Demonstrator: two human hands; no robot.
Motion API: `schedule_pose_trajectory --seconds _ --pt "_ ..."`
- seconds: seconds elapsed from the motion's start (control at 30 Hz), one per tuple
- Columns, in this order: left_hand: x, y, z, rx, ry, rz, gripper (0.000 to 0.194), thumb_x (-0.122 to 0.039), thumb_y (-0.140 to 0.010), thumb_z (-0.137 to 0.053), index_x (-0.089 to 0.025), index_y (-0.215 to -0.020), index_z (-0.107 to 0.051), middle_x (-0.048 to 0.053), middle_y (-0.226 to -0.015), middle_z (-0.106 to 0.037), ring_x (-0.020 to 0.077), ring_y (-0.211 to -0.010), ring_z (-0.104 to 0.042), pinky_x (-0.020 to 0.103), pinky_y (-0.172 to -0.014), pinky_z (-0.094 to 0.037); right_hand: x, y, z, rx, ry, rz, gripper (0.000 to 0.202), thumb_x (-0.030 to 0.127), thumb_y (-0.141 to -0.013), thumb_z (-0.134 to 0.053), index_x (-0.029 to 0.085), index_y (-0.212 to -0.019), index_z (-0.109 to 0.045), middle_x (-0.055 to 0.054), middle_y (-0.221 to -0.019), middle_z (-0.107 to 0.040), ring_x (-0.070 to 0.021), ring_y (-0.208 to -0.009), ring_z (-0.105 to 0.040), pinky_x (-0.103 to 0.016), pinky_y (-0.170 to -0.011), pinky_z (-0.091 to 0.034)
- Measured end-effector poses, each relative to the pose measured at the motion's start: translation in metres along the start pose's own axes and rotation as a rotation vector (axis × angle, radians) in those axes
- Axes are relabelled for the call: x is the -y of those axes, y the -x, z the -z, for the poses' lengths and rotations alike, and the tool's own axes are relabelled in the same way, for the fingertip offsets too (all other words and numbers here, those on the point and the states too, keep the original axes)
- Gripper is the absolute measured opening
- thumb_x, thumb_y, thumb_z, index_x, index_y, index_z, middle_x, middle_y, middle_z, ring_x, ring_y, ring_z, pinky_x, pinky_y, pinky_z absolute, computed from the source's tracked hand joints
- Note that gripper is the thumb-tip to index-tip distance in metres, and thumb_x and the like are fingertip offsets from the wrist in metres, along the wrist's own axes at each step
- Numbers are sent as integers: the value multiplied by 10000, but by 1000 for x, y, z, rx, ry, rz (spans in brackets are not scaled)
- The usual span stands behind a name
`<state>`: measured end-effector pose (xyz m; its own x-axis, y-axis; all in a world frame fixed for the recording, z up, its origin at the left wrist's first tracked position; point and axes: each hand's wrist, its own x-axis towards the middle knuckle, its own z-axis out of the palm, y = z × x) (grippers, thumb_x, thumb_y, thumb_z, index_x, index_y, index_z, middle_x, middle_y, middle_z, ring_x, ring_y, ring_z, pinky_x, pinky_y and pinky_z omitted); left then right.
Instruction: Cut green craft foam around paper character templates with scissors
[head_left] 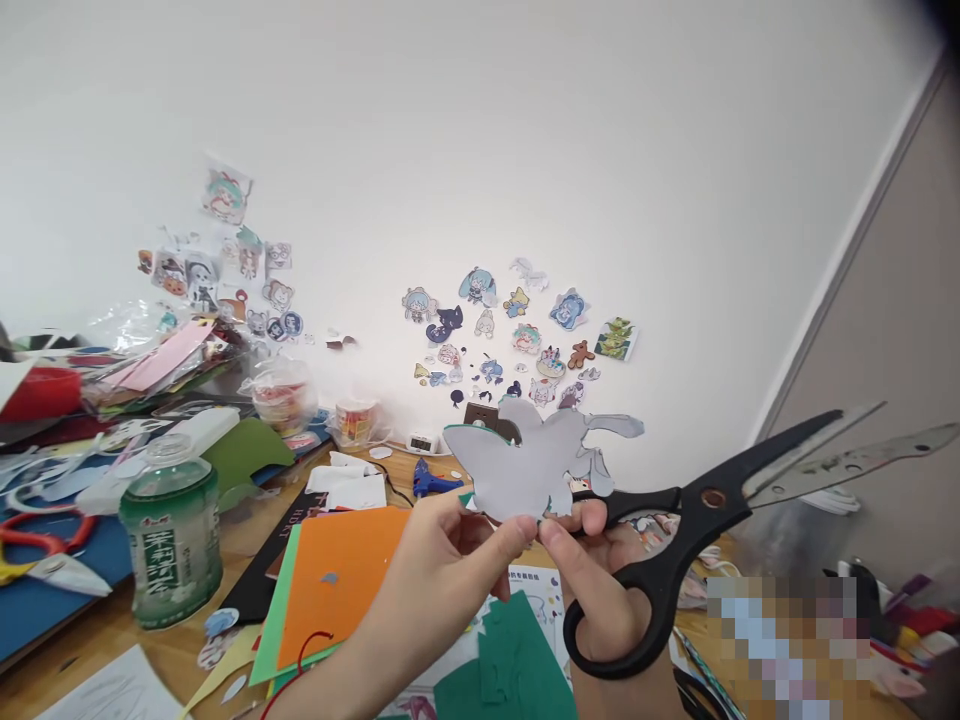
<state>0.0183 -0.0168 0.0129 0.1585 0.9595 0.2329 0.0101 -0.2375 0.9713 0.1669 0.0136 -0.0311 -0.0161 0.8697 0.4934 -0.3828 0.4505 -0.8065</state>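
Head view: white cutout [517,468] upright in left hand [448,560] and right hand [600,580]

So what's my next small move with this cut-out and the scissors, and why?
Perhaps let your left hand alone hold the pale cut-out, freeing your right hand to turn the scissors: both thumbs are at its lower edge, the open blades point away from it, and teal shows along its upper-left edge.

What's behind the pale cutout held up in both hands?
Past the upper edge of the pale cutout, a brown piece and the white wall show. Whatever lies directly behind the cutout's middle is covered.
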Motion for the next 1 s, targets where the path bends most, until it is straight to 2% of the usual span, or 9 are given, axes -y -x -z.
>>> schedule_pose_trajectory --seconds 0.17,0.3,0.4,0.5,0.77,1.0 --pt "0 2 2 -53 -43 -122 329 -441 -813 -571 -185 -619 -497 -27 -504 -513 110 -479 -518 200 -451 -353 4 -3 -5 17 34 8 359 240 -737 -757 224 -721 -399 9 -717 -600 -185 -681 -656 -311 -619 -546" --pt "0 0 3 -66 -96 -135 351 -424 -813 -583 -194 -582 -454 -30 -508 -508 104 -475 -518 198 -451 -353 11 -5 -9 34 75 70 323 198 -709 -762 217 -694 -440 -8 -757 -626 -202 -750 -672 -306 -656 -563" --pt "-1 2 3 -46 -56 -139 326 -412 -815 -579 -190 -599 -480 -38 -498 -498 92 -458 -490 190 -438 -343 17 -3 -10 36 74 71 319 169 -671 -777 221 -694 -463 -10 -758 -631 -212 -762 -671 -308 -653 -564" --pt "-3 4 4 -42 -11 -143 315 -393 -805 -586 -181 -590 -493 -40 -491 -487 85 -453 -478 185 -437 -343 23 0 -14 36 113 33 348 194 -648 -793 221 -691 -449 -19 -756 -628 -219 -747 -662 -312 -637 -556" --pt "-2 5 8 -41 20 -141 316 -379 -808 -607 -175 -583 -521 -35 -495 -502 91 -462 -507 191 -451 -358 31 10 -35 -34 115 64 395 325 -673 -788 223 -690 -407 0 -747 -573 -194 -720 -610 -291 -614 -501" --pt "-2 10 8 -160 -175 -272 332 -363 -790 -598 -186 -526 -501 -11 -492 -526 109 -481 -493 215 -463 -379 29 8 -33 -47 113 135 348 307 -681 -774 216 -694 -439 3 -762 -554 -171 -743 -593 -272 -668 -506"
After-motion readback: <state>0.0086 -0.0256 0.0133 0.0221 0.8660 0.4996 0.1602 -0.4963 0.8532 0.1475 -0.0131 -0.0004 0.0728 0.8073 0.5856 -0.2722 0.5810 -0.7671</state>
